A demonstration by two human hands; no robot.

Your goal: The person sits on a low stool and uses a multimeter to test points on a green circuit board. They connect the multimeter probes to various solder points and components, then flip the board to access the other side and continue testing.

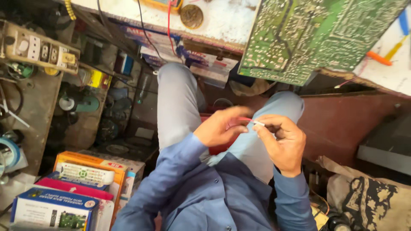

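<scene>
Fingers of left hand (220, 128) and right hand (282, 143) pinch thin red wire (247, 120) from both ends, over lap. White tip shows at right fingertips. Circuit board (308, 36) on bench (222, 21) above, untouched; wire not joined to anything yet.

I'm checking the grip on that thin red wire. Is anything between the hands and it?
Nothing visible. The left hand and right hand both pinch the red wire directly with their fingertips, above the person's lap.
</scene>
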